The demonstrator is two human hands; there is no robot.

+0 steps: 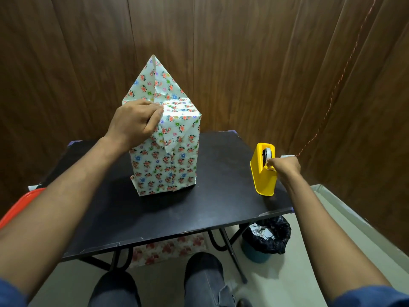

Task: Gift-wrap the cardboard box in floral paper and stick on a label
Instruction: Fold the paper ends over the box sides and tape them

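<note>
Head view: wrapped cardboard box (pixel 164 151) stands upright near the middle of the black folding table (pixel 155 218). Floral paper (pixel 163 85) already covers the sides. At the top end the near triangular flap is folded down over the front face; the far flap still stands up in a point.

Left hand (pixel 135 122) sits on the box's top near corner, fingers curled, pinning the folded-down flap against the box. Right hand (pixel 285 167) is at the yellow tape dispenser (pixel 263 171) near the table's right edge, fingertips pinching at the tape end by the cutter. Can't tell if a strip is already pulled free; too small.

Also in frame: bin with black liner (pixel 266 238) on the floor under the right corner, spare floral sheet (pixel 168 249) under the table. No label identifiable.

Handling, my read:
- Box looks light and stiff, tall for its footprint, so it tips easily. Push down, not sideways.
- Paper is thin, creases and tears at the corners, probably slick, so the flap will spring back if released before taping.
- Best hold: flat on the top edge over the fold, as now. Lift from the lower sides, never by the loose flap.
</note>
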